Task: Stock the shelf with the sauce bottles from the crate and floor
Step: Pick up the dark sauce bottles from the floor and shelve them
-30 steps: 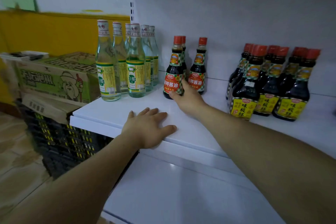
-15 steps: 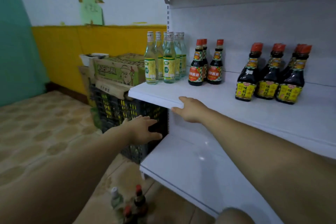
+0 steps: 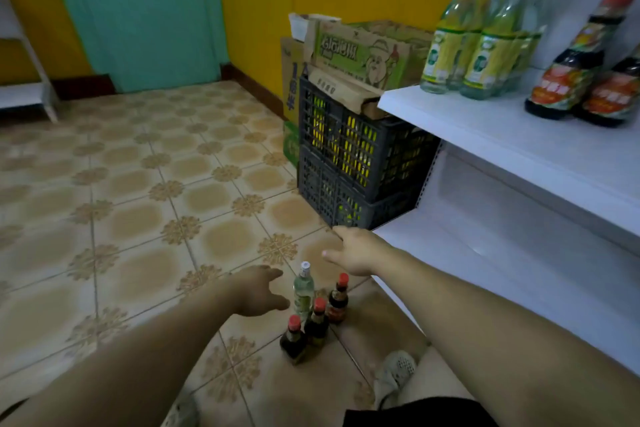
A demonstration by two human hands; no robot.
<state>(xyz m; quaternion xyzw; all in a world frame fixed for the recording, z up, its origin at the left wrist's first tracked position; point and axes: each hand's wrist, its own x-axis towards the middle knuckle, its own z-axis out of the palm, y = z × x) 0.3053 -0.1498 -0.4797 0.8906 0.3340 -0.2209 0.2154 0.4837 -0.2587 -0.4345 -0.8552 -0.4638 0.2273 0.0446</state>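
The step in hand looks like fetching from the floor (image 3: 145,204). Both arms reach down toward a small cluster of four bottles standing upright on the tiles, just in front of the bottom shelf board (image 3: 491,263). The cluster is a pale bottle with a white cap (image 3: 303,289) and three dark sauce bottles with red caps (image 3: 318,322), all close together, some touching. The left hand (image 3: 258,291) hangs just beside the pale bottle, its fingers (image 3: 272,273) straight and loosely spread with the thumb apart, and it holds nothing. Whether it touches the bottle I cannot tell. The right hand (image 3: 353,253) hovers above and behind the cluster near the corner of the bottom board. It too is empty, with fingers stretched out and parted. Next, I judge, each hand must come down and close round a bottle's neck or body, one at a time, so that its neighbours are not knocked over. The bottles then go up to the upper shelf (image 3: 519,149), where clear bottles (image 3: 481,35) and dark bottles (image 3: 568,73) already stand in groups with bare board in front of them. The dark crate (image 3: 356,156), with a cardboard box (image 3: 360,52) on top, stands against the shelf's left end, well apart from both hands.
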